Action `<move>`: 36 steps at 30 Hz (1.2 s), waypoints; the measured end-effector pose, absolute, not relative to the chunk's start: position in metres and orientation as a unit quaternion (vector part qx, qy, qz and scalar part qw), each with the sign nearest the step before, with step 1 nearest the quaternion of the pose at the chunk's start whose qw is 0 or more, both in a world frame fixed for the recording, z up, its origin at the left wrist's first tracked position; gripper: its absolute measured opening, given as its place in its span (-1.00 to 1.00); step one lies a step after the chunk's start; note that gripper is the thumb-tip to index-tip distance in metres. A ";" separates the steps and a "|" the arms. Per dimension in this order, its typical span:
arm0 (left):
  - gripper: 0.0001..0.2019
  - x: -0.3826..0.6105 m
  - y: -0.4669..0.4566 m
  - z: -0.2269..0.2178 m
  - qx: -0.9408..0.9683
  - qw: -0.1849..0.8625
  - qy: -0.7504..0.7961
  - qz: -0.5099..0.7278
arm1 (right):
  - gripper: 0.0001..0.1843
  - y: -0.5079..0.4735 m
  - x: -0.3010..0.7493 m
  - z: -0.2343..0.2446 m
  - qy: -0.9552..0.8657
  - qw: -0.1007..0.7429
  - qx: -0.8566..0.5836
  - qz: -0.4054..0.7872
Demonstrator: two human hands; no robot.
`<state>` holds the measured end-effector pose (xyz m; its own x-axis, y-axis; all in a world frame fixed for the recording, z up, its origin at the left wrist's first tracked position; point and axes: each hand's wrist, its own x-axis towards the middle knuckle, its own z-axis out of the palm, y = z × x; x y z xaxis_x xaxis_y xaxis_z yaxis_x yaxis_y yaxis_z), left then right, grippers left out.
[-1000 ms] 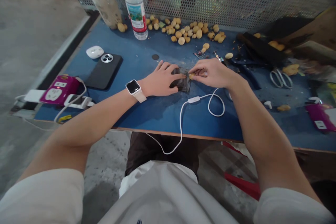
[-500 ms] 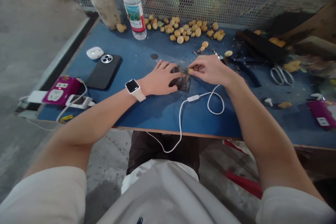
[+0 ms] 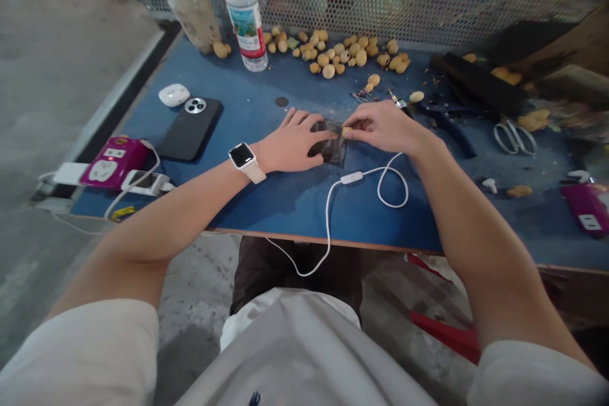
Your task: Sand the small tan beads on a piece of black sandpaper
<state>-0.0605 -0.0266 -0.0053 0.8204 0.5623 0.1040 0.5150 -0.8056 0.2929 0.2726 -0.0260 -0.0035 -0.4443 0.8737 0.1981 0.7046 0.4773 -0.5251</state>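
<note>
My left hand (image 3: 294, 141), with a white watch on its wrist, lies with fingers spread and pressed on a dark, thin square sheet (image 3: 337, 151) on the table. Just right of it, my right hand (image 3: 378, 125) is closed in a pinch on a small tan gourd (image 3: 346, 131) at the sheet's upper right edge. Most of that small piece is hidden by the fingertips. Behind the right hand shows part of a slim tool (image 3: 396, 99) with a metal tip. A white cable (image 3: 380, 187) with an inline switch (image 3: 351, 178) loops in front of the hands.
Several small gourds (image 3: 328, 71) lie along the back beside a water bottle (image 3: 247, 32) and a cloudy jar (image 3: 193, 16). On the left are a phone (image 3: 190, 130), a white case (image 3: 174, 96) and a purple socket block (image 3: 111, 162). Pliers (image 3: 451, 133) and scissors (image 3: 514, 137) lie right.
The view has shifted very slightly. Both hands keep the same place and hold, with the small gourd still at the sheet's edge.
</note>
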 end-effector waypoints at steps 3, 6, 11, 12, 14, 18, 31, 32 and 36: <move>-0.26 -0.060 -0.027 -0.006 0.942 0.129 0.296 0.092 | -0.63 -0.026 0.272 -0.002 -0.826 0.240 -0.479 0.176; -0.25 -0.059 -0.028 -0.005 0.940 0.134 0.299 0.092 | -0.64 -0.026 0.271 0.000 -0.829 0.221 -0.475 0.196; -0.25 -0.058 -0.028 -0.006 0.942 0.136 0.290 0.100 | -0.69 -0.029 0.268 0.000 -0.814 0.224 -0.503 0.184; -0.25 -0.058 -0.028 -0.006 0.941 0.137 0.292 0.101 | -0.70 -0.029 0.268 0.000 -0.815 0.219 -0.502 0.190; -0.25 -0.057 -0.028 -0.006 0.940 0.138 0.294 0.101 | -0.71 -0.030 0.266 0.000 -0.817 0.206 -0.499 0.203; -0.27 -0.056 -0.030 -0.006 0.939 0.135 0.298 0.104 | -0.71 -0.031 0.266 0.006 -0.810 0.208 -0.513 0.195; -0.27 -0.055 -0.034 -0.006 0.934 0.134 0.313 0.107 | -0.60 -0.031 0.265 0.000 -0.822 0.212 -0.496 0.184; -0.27 -0.054 -0.034 -0.005 0.934 0.133 0.315 0.103 | -0.60 -0.029 0.267 0.000 -0.821 0.214 -0.500 0.171; -0.27 -0.053 -0.036 -0.005 0.932 0.126 0.325 0.098 | -0.61 -0.025 0.277 0.000 -0.798 0.264 -0.528 0.121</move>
